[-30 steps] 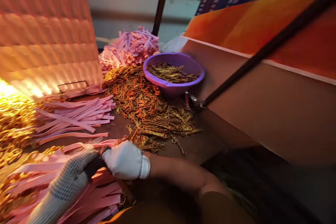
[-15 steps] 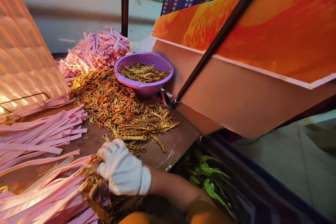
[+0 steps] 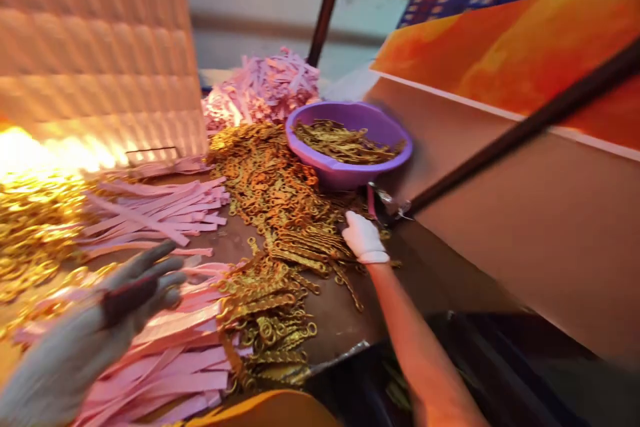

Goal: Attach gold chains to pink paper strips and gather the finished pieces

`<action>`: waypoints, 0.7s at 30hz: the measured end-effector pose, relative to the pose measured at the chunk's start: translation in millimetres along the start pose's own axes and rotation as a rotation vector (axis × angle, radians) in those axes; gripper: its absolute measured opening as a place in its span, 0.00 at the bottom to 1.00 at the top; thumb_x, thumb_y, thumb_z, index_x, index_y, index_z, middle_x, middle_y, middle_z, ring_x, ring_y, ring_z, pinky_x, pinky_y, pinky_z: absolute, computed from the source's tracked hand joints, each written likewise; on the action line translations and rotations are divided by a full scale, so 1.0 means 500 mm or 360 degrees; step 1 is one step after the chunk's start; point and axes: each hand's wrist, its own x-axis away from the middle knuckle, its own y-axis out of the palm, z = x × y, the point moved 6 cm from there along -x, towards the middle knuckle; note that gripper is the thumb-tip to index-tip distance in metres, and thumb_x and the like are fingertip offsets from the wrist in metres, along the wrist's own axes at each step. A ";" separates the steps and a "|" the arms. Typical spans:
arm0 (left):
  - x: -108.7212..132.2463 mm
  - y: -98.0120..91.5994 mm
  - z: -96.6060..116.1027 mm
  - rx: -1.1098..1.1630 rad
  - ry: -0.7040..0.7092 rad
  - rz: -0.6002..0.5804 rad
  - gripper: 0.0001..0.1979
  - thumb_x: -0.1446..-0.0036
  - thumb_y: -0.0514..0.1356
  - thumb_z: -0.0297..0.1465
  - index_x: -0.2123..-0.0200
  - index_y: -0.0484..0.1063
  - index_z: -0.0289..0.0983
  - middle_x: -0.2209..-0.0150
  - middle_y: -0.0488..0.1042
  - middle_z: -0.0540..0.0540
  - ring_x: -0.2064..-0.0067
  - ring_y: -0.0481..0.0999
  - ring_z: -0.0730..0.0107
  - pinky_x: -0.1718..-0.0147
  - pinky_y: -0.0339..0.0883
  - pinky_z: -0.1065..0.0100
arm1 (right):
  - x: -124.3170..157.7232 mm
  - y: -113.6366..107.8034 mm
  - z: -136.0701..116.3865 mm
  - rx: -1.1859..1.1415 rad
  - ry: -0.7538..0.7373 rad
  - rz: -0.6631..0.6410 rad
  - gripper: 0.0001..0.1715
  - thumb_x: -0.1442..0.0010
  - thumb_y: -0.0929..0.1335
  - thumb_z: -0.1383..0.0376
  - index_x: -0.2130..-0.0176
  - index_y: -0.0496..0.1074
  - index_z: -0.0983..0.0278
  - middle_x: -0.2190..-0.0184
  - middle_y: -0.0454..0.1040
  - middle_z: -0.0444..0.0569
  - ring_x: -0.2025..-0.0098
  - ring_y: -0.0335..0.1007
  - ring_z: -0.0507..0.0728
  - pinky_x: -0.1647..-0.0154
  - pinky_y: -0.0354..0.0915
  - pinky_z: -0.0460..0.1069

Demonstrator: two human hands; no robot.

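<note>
Gold, braided strips with ringed ends (image 3: 313,245) lie on the near side of the purple plastic basin (image 3: 340,177), long axes roughly left to right. The nearer, white-gloved right hand (image 3: 364,239) is by their right ends, strips leftward of its curled fingers; any pinch I cannot tell. Farther from the basin, the grey-gloved left hand (image 3: 123,310) spreads its fingers above flat pink straps (image 3: 200,363).

Workshop, worktable (image 3: 340,313) piled with gold-coloured links (image 3: 267,190), pink strips (image 3: 167,207) in batches, purple basin (image 3: 345,177)
</note>
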 end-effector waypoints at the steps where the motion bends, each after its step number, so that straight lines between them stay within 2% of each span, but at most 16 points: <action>1: 0.002 0.009 -0.006 0.0076 -0.0021 0.0032 0.34 0.52 0.69 0.31 0.40 0.70 0.47 0.40 0.72 0.45 0.40 0.72 0.51 0.52 0.78 0.62 | -0.002 -0.004 0.009 -0.0003 0.0022 0.0004 0.15 0.39 0.67 0.69 0.53 0.76 0.68 0.60 0.78 0.59 0.59 0.72 0.61 0.61 0.59 0.49; 3: 0.002 0.029 -0.014 0.0218 -0.0044 0.0061 0.39 0.59 0.72 0.26 0.41 0.71 0.44 0.40 0.72 0.40 0.42 0.74 0.49 0.51 0.79 0.62 | -0.010 -0.024 0.031 -0.0013 0.0093 0.0073 0.19 0.39 0.67 0.67 0.48 0.74 0.69 0.62 0.77 0.60 0.61 0.72 0.63 0.63 0.59 0.51; 6: 0.001 0.045 -0.018 0.0431 -0.0023 0.0122 0.39 0.65 0.73 0.18 0.45 0.73 0.38 0.43 0.74 0.36 0.51 0.80 0.51 0.56 0.81 0.64 | -0.008 -0.067 0.035 -0.0036 0.0159 0.0271 0.19 0.36 0.64 0.64 0.50 0.75 0.71 0.60 0.76 0.65 0.58 0.72 0.66 0.62 0.60 0.53; 8: 0.003 0.044 -0.018 0.0511 0.0029 0.0187 0.36 0.65 0.71 0.16 0.48 0.74 0.36 0.47 0.76 0.36 0.56 0.82 0.56 0.61 0.82 0.67 | 0.020 -0.094 -0.010 -0.0176 0.0007 0.0448 0.18 0.35 0.62 0.63 0.54 0.76 0.69 0.57 0.75 0.64 0.53 0.70 0.65 0.55 0.62 0.54; 10: 0.006 0.043 -0.016 0.0523 0.0109 0.0202 0.33 0.63 0.70 0.15 0.50 0.75 0.36 0.51 0.78 0.38 0.58 0.82 0.61 0.62 0.81 0.70 | 0.078 -0.111 -0.098 -0.0569 -0.0386 0.0543 0.16 0.36 0.61 0.64 0.56 0.75 0.66 0.56 0.75 0.59 0.52 0.70 0.62 0.50 0.64 0.53; 11: 0.008 0.045 -0.016 0.0505 0.0161 0.0190 0.32 0.62 0.70 0.15 0.50 0.75 0.36 0.53 0.78 0.40 0.59 0.82 0.64 0.62 0.80 0.72 | 0.117 -0.115 -0.152 -0.0855 -0.0640 0.0513 0.15 0.37 0.62 0.65 0.55 0.75 0.65 0.56 0.75 0.56 0.53 0.71 0.61 0.50 0.65 0.53; 13: 0.013 0.050 -0.015 0.0458 0.0273 0.0150 0.31 0.61 0.71 0.16 0.50 0.75 0.38 0.56 0.78 0.44 0.60 0.81 0.68 0.62 0.79 0.74 | 0.198 -0.105 -0.264 -0.1310 -0.0956 0.0191 0.17 0.37 0.62 0.66 0.50 0.73 0.62 0.57 0.76 0.52 0.56 0.72 0.58 0.54 0.68 0.52; 14: 0.016 0.053 -0.016 0.0427 0.0332 0.0128 0.32 0.60 0.71 0.17 0.50 0.75 0.39 0.57 0.78 0.45 0.60 0.80 0.69 0.62 0.78 0.75 | 0.238 -0.093 -0.322 -0.1466 -0.1047 -0.0066 0.19 0.36 0.62 0.67 0.47 0.72 0.61 0.57 0.75 0.51 0.56 0.72 0.57 0.53 0.69 0.52; 16: 0.024 0.060 -0.018 0.0357 0.0457 0.0091 0.31 0.59 0.73 0.20 0.49 0.75 0.41 0.57 0.77 0.47 0.61 0.79 0.71 0.63 0.78 0.75 | 0.311 -0.079 -0.424 -0.1757 -0.1139 -0.0469 0.22 0.34 0.63 0.65 0.42 0.68 0.60 0.57 0.75 0.50 0.57 0.72 0.55 0.53 0.70 0.50; 18: 0.034 0.065 -0.019 0.0269 0.0584 0.0063 0.30 0.58 0.74 0.24 0.50 0.75 0.42 0.58 0.78 0.47 0.61 0.79 0.69 0.62 0.77 0.73 | 0.363 -0.069 -0.505 -0.2057 -0.1135 -0.0818 0.24 0.33 0.66 0.62 0.39 0.64 0.59 0.57 0.75 0.48 0.58 0.73 0.54 0.53 0.71 0.49; 20: 0.045 0.062 -0.018 0.0120 0.0721 0.0101 0.27 0.57 0.75 0.28 0.51 0.76 0.41 0.58 0.78 0.45 0.59 0.79 0.66 0.61 0.77 0.70 | 0.392 -0.065 -0.556 -0.2346 -0.1095 -0.0994 0.25 0.34 0.68 0.60 0.40 0.64 0.58 0.54 0.75 0.48 0.54 0.73 0.54 0.49 0.71 0.49; 21: 0.050 0.058 -0.018 0.0009 0.0783 0.0150 0.27 0.56 0.75 0.30 0.51 0.76 0.41 0.57 0.79 0.44 0.58 0.79 0.63 0.61 0.77 0.69 | 0.399 -0.065 -0.571 -0.2458 -0.1072 -0.1004 0.24 0.34 0.69 0.60 0.41 0.65 0.57 0.53 0.74 0.48 0.52 0.72 0.54 0.46 0.69 0.49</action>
